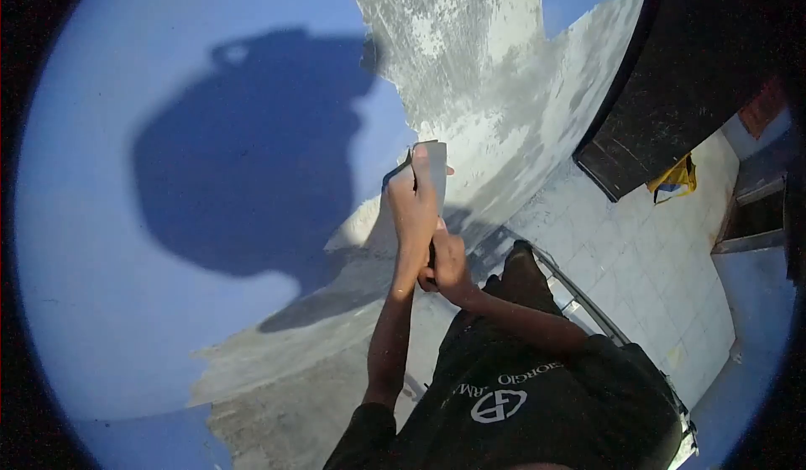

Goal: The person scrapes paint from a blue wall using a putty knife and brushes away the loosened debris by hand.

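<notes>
A flat grey blade [437, 168] points up at the edge of the scraped wall patch. My left hand [410, 197] is closed around its upper part, with the thumb lying on it. A dark edge, perhaps part of a second tool, shows beside those fingers. Below and to the right, my right hand [452, 267] wraps round a black handle [431, 254], close against my left wrist. The handle and blade look like one scraper, though the join is partly hidden. Blue paint [92, 159] borders the bare grey and white patch [478, 58].
A large head shadow falls on the blue wall. A metal rail [579, 294] runs beside my leg. Beyond the tiled floor [638, 260] are a dark panel [672, 75], a yellow and blue bag [677, 179] and an opening at the far right.
</notes>
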`<state>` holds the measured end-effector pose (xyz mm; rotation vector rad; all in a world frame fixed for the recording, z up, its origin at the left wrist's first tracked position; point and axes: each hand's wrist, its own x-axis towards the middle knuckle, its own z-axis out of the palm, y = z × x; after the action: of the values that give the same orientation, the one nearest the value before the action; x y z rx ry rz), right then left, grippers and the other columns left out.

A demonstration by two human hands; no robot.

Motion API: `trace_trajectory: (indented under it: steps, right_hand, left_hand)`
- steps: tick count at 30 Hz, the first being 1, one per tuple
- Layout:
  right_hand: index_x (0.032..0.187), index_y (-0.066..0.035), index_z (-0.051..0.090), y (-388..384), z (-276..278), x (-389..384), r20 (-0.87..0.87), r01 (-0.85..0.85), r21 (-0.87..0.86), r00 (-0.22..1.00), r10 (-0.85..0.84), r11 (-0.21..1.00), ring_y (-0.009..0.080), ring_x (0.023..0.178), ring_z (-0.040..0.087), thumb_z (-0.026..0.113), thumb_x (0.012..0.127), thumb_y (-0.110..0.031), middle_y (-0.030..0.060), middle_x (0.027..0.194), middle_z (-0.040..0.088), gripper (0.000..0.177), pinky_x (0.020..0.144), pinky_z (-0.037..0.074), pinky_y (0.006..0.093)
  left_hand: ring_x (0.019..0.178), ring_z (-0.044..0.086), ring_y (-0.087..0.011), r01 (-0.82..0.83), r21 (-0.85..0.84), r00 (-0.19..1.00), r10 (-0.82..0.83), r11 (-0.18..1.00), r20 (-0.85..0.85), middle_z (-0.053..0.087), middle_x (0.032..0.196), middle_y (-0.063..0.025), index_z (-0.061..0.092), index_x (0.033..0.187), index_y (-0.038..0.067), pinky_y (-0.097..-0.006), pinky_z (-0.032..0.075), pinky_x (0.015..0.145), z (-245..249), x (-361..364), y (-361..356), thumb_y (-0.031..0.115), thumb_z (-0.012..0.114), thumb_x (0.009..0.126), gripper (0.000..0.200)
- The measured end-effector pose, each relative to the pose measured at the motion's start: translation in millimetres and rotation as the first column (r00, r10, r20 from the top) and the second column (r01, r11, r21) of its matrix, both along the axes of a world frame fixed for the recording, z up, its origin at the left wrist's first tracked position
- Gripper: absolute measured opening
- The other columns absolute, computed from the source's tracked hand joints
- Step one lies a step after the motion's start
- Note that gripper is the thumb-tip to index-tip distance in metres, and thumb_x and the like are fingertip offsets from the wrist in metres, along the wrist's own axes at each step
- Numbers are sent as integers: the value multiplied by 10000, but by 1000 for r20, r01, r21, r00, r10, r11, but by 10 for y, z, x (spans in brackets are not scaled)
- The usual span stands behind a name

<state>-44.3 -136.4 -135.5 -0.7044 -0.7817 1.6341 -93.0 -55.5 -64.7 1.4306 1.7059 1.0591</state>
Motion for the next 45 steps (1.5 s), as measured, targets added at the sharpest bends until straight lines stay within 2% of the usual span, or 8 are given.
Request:
trace_trajectory:
  steps: [10,12,14,17,21,27,30,45]
  right_hand:
    - [662,-2,465,65,-245,143,48,-50,27,998,48,998,158,414,472,414,975,-260,73,524,495,409,397,367,304]
    - [774,27,503,87,-613,73,504,103,611,714,-486,785,244,516,547,483,921,-160,136,647,562,238,456,403,335]
    - [900,50,521,94,-685,140,487,-29,101,873,-24,994,304,598,561,550,857,-102,185,740,571,161,500,422,389]
    - [914,40,548,374,-588,147,342,165,859,519,-783,485,268,506,510,464,941,-161,151,620,520,219,484,420,382]
    - [631,-31,447,434,375,454,154,-74,-7,985,74,997,121,344,367,283,1006,-396,22,456,381,549,348,278,279]
    - [679,-28,455,296,-661,338,534,122,462,753,-385,879,130,410,406,301,1011,-368,20,487,413,500,405,343,284]
    - [742,2,526,446,193,600,291,-142,-31,946,145,989,140,465,462,333,1001,-371,19,482,411,493,432,377,302]
    - [670,16,500,409,-328,639,427,-73,-148,895,130,986,142,445,455,336,1008,-333,45,516,475,513,463,364,309]
  left_hand:
    - [463,437,-98,-20,92,997,13,996,72,523,534,-27,666,811,-15,-312,353,470,-86,85,13,421,378,982,550]
    - [480,466,-102,-80,88,990,69,993,120,534,551,-19,682,773,-17,-256,368,484,-315,56,-62,440,367,982,593]
    - [506,455,-124,-73,132,993,59,989,106,498,533,-57,623,791,-43,-328,351,486,-528,54,-14,389,381,988,533]
    - [515,416,-140,-73,325,997,68,943,27,467,562,-124,525,723,-68,-339,332,491,-424,59,210,330,385,995,502]
    - [504,351,-126,-105,345,960,5,933,278,392,520,-101,470,668,-49,-366,309,481,309,328,233,267,421,990,454]
    - [509,382,-135,-162,295,974,104,942,204,450,540,-54,526,723,-69,-338,343,488,-474,270,128,353,404,992,515]
    - [581,528,-115,-99,223,971,45,970,235,606,646,-60,664,790,-35,-286,417,570,140,293,142,442,345,991,608]
    - [523,281,-105,-285,333,904,137,899,405,299,517,-26,377,611,-14,-335,248,456,-551,430,160,326,428,991,513]
